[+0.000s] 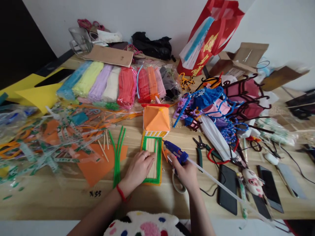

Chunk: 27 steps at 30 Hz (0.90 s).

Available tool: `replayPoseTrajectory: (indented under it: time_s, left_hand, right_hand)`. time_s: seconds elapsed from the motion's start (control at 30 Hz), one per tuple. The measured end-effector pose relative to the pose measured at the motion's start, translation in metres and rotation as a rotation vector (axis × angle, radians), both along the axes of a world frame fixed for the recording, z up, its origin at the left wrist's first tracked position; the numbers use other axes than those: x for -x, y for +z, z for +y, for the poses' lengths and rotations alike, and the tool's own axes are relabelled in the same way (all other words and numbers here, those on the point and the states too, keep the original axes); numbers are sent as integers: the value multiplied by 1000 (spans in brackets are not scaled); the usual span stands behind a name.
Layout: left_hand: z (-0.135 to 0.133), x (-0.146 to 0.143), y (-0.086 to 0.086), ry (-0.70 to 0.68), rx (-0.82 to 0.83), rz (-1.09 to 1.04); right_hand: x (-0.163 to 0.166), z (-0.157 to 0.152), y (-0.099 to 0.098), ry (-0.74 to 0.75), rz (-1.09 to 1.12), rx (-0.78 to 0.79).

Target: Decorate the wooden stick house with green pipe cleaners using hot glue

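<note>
My left hand [139,166] rests on a panel of pale wooden sticks [150,144] edged with green pipe cleaner [158,170]. Its fingers are curled together, pinching what looks like a green strand near the right border; the fingertips partly hide it. In my right hand [186,171] is a blue hot glue gun [175,150], its nozzle touching or very near the panel's upper right corner. A long whitish glue stick [221,186] trails from its back. Above the panel stands a small house-like model with an orange roof [157,118]. Loose green pipe cleaners [117,157] lie left of my hand.
Orange sheet [94,164] and plastic wrappers [66,141] cover the left side. Bundled pipe cleaners [126,86] lie behind. To the right are pliers [200,152], a roll of tape [177,183], a black phone [226,188], finished pieces and a red bag [211,39].
</note>
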<state>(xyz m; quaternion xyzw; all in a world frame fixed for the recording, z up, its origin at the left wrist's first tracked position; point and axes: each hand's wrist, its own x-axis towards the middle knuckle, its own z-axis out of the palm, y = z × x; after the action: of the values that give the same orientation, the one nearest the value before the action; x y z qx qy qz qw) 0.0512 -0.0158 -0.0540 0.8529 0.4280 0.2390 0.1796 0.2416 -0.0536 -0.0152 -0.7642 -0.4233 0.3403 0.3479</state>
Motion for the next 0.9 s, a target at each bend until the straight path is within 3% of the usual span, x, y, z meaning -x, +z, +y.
replayPoseTrajectory:
  time_s: [0.17,0.33,0.9]
  left_hand:
    - [-4,1,-4,90,31,6]
    - [-4,9,-8,177,54,27]
    - [-2,13,-6,228,40,7]
  right_hand:
    - [3,3,0,36,-66,-82]
    - [0,6,-9,19,-36,-60]
    - [1,23,-27,9,-10,25]
